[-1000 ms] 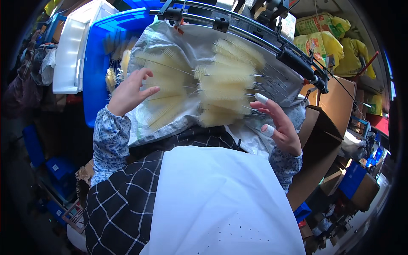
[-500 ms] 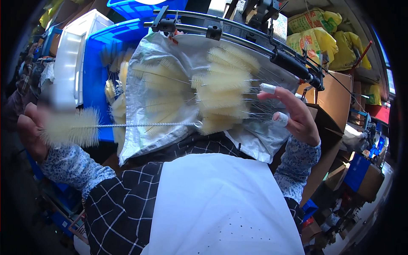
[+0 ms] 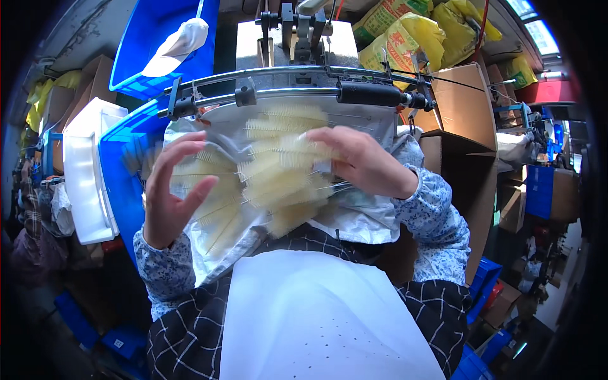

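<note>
A pile of cream-bristled wire brushes (image 3: 278, 168) lies on a white woven sack (image 3: 354, 218) across my lap, with thin wire stems sticking out to the right. My right hand (image 3: 367, 161) reaches over the pile's right side, its fingers curled round the bristles of one brush (image 3: 326, 152); the grip is partly hidden. My left hand (image 3: 171, 193) holds nothing, thumb and fingers apart, above more brushes (image 3: 218, 183) on the sack's left part. Beyond the pile runs a metal rail frame (image 3: 285, 92) with a black roller (image 3: 370, 93).
A blue crate (image 3: 117, 142) and a white plastic bin (image 3: 92, 171) stand at the left. Another blue crate (image 3: 136, 69) holds a white cloth-like item (image 3: 177, 47). Open cardboard boxes (image 3: 465, 104) are at the right, with yellow sacks (image 3: 405, 47) behind.
The brush my left hand held at far left is gone from it; that hand has come back toward the sack. My right hand has moved left onto the pile. The view has shifted.
</note>
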Available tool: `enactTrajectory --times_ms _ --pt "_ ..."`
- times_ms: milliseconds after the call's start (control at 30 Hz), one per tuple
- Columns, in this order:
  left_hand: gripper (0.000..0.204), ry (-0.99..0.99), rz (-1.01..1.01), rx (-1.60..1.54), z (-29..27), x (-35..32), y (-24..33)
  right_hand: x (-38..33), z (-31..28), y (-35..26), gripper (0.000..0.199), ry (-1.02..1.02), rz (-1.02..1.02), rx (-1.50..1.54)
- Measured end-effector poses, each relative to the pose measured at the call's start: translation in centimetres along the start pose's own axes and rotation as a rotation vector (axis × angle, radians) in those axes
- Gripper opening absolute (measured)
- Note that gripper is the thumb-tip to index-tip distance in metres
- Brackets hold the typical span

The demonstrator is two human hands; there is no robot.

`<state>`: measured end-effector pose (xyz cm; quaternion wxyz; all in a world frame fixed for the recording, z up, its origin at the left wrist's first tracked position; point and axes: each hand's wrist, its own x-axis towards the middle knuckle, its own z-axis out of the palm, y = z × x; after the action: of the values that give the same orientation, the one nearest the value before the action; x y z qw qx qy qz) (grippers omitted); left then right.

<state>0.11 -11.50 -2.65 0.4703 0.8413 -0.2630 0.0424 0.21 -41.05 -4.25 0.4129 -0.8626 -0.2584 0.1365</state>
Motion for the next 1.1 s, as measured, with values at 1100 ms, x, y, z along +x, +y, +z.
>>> enactTrajectory --times_ms 1100 --pt "0.028 0.341 -0.613 -0.497 -3.0 -6.5 -9.0 11.4 -6.1 18.2 0.034 0.521 0.117 -0.933"
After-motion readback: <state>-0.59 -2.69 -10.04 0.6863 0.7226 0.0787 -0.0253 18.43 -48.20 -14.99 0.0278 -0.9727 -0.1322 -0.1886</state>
